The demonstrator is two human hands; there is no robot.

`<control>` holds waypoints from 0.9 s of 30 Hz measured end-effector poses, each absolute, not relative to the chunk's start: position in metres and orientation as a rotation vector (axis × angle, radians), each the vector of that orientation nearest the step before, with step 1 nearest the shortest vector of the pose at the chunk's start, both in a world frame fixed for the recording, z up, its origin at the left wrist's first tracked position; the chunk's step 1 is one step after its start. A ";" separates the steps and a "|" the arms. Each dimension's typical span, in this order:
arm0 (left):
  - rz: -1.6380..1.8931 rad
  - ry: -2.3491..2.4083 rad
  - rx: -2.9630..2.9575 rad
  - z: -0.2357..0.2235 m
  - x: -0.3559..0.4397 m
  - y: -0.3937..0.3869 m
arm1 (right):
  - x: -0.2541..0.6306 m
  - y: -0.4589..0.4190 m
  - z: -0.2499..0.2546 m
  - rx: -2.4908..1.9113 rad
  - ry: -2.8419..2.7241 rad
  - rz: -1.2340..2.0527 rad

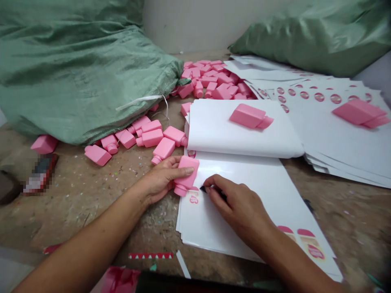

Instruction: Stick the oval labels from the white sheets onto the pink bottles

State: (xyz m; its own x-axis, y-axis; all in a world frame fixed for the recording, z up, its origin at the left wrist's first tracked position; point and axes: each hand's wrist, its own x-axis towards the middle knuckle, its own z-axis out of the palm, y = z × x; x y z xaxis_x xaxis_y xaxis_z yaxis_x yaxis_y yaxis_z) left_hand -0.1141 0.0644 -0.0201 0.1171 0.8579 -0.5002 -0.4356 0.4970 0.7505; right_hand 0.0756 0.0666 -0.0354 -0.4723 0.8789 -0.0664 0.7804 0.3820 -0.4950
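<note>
My left hand [161, 179] is closed around a pink plastic bottle [188, 162], its neck pointing down toward the left edge of the sticker sheet [250, 191]. My right hand [238, 203] pinches a small black pointed tool [203, 189], mostly hidden by the fingers. The tool's tip is at the sheet beside a printed label [193, 199], just right of the bottle. More labels [311, 244] show at the sheet's lower right. The upper part of the sheet is folded over, and a pink bottle [247, 116] lies on that fold.
Green sacks [91, 73] fill the back left, with another sack [311, 40] at back right. Loose pink bottles [214, 79] are heaped between them. More sticker sheets [345, 142] lie at right under another bottle [360, 112]. A blurred-out red-edged object [41, 173] is at left.
</note>
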 end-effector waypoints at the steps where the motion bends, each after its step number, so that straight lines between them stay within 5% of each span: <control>1: 0.981 1.067 0.481 -0.021 -0.116 0.065 | 0.075 0.067 -0.036 -1.490 -2.446 0.676; 27: 0.963 1.096 0.389 -0.018 -0.116 0.070 | 0.072 0.064 -0.038 -1.570 -2.418 0.614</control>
State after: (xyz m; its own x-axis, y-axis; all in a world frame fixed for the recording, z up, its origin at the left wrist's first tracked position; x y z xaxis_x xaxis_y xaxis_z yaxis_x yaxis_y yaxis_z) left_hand -0.1164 0.0697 -0.0180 0.1229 0.8123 -0.5702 -0.4607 0.5555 0.6922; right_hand 0.0715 0.0644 -0.0379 -0.4190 0.9059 -0.0620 0.8257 0.3517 -0.4411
